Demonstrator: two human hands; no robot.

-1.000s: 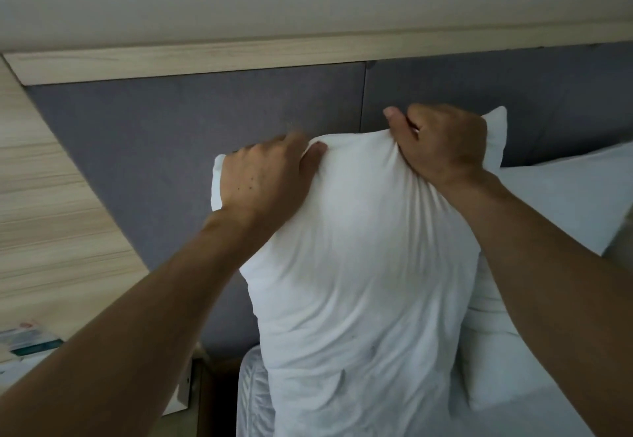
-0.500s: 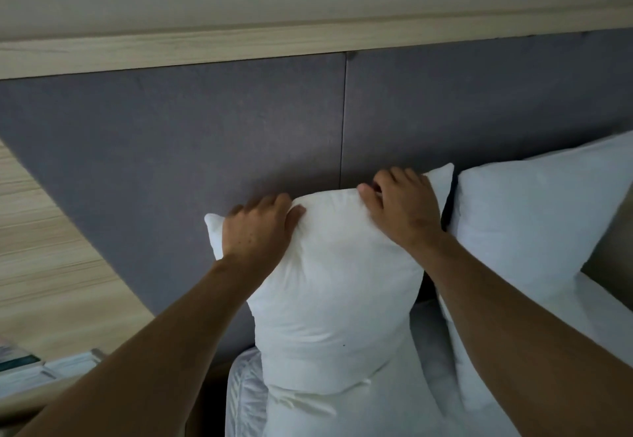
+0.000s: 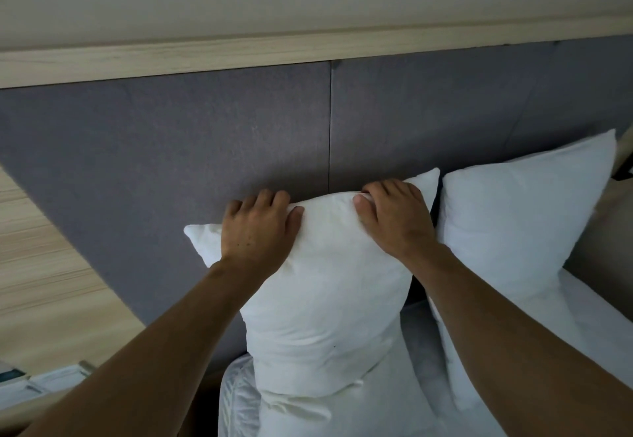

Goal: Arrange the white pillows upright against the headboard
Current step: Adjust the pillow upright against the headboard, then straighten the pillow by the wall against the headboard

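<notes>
A white pillow (image 3: 329, 299) stands upright on the bed, its top edge against the grey padded headboard (image 3: 171, 162). My left hand (image 3: 260, 231) grips its top edge near the left corner, fingers curled over the back. My right hand (image 3: 397, 217) grips the top edge near the right corner. A second white pillow (image 3: 513, 224) leans upright against the headboard just to the right, close beside the first. Both pillows' lower parts are partly hidden by my forearms.
White bed linen (image 3: 239, 402) lies below the pillows. A light wooden wall panel (image 3: 41, 282) flanks the headboard on the left, with a bedside shelf holding papers (image 3: 41, 381) below it. A wooden ledge (image 3: 308, 49) tops the headboard.
Both hands have lowered the pillow from mid-air down onto the bed against the headboard. The second pillow has come into fuller view on the right.
</notes>
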